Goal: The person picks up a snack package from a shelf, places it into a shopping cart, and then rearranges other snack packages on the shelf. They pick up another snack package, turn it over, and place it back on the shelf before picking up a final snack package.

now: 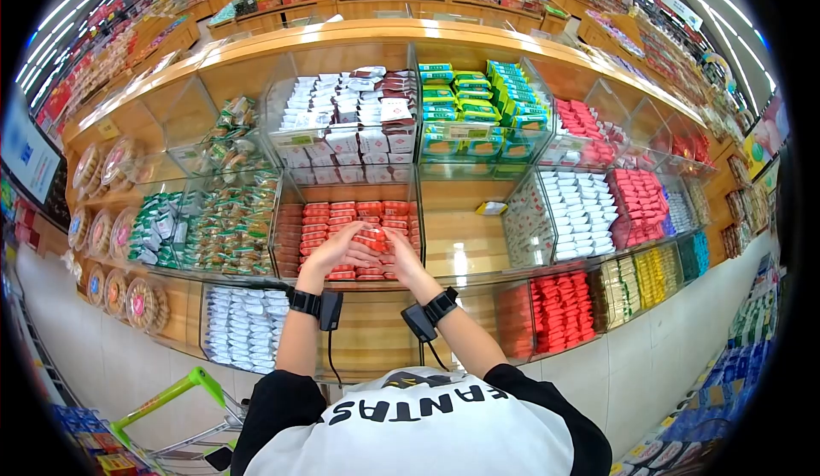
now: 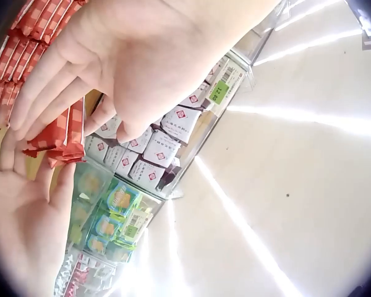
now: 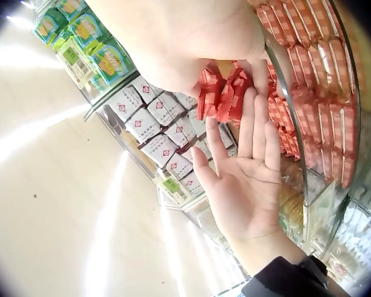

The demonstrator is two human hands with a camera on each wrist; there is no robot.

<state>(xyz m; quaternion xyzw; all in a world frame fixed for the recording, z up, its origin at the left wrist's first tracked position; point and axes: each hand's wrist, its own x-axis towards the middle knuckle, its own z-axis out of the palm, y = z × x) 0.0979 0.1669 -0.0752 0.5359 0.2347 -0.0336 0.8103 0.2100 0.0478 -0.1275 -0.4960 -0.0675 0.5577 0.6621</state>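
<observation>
Over the bin of red-wrapped snack packets (image 1: 329, 211), both hands meet and hold a few red packets (image 3: 232, 93) between them. My left hand (image 1: 342, 250) faces palm inward; in the right wrist view its long fingers are straight, with fingertips at the packets' lower ends. Opposite it, my right hand (image 1: 401, 256) leans in from the other side, with its fingers extended against the packets (image 2: 65, 133) in the left wrist view. In the right wrist view, the back part of that hand hides some of the packets' upper ends.
Clear dividers (image 1: 418, 177) separate the bins. Behind are white packets (image 1: 342, 105) and green packets (image 1: 487, 92); to the left lie green-and-brown packets (image 1: 231, 220). A single yellow-and-white packet (image 1: 491, 208) lies in the bin at right. A green-handled cart (image 1: 162, 395) stands at lower left.
</observation>
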